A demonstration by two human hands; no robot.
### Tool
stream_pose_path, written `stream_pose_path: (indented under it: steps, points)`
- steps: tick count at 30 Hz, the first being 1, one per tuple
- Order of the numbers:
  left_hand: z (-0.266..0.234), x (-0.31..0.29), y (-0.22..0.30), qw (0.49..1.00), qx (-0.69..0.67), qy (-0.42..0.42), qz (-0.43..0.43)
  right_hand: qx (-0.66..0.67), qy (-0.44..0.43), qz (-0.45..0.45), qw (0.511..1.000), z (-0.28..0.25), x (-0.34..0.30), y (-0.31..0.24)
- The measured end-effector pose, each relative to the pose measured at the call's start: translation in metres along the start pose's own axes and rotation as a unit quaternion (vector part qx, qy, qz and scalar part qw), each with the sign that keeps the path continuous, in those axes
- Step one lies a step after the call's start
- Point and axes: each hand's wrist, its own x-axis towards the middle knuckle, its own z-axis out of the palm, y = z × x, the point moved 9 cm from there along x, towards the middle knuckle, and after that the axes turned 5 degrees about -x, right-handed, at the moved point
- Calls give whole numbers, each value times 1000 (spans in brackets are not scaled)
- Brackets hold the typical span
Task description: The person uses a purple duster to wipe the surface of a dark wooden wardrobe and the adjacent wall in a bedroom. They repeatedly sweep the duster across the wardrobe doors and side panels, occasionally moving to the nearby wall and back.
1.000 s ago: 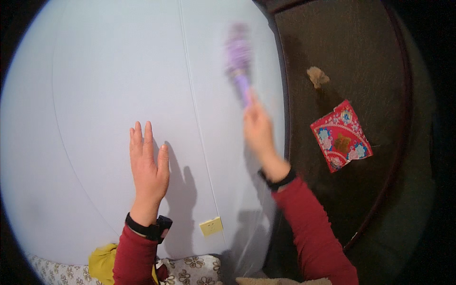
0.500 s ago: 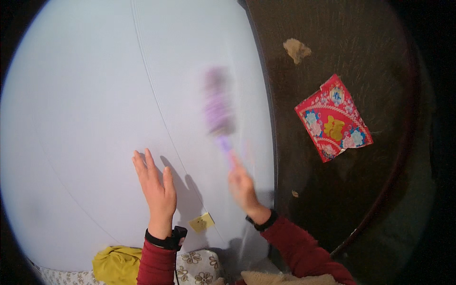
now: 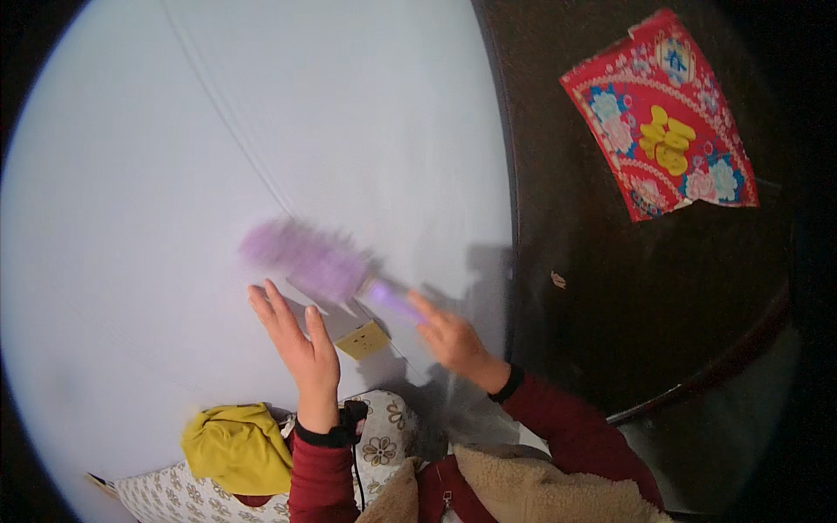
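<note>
A fluffy purple duster (image 3: 309,261) with a smooth purple handle is in my right hand (image 3: 459,346), its fingers wrapped round the grip. The duster's head points up and left across the pale wall (image 3: 375,113) and is smeared by motion. I cannot tell whether its fibres touch the wall. My left hand (image 3: 305,356) is raised with its fingers stretched and thumb apart, just below the duster's head, holding nothing. Between my two hands, a yellowish socket plate (image 3: 364,340) shows on the wall.
Right of the wall stands a dark panel (image 3: 575,349) with a red flowered paper sheet (image 3: 649,179) on it. At the lower left, a mustard-yellow cloth (image 3: 237,446) lies on flower-patterned fabric (image 3: 166,488). A thin cable (image 3: 356,475) hangs below my left wrist.
The duster has swung from upright to tilted left, and its head is now lower, above my left hand. My left hand stays open. The whole view has shifted.
</note>
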Motion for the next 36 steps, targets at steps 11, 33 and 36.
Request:
stream_pose_path:
  steps: [11,33,36]
  points:
    - [42,-29,12,996,35,-80,26,-53,-50,93,993,23,-51,90]
    - [-35,-5,-24,993,107,46,2,61,-166,21,984,12,36,-27]
    - [-62,23,-16,986,154,61,32,126,28,-87,988,-39,106,-71]
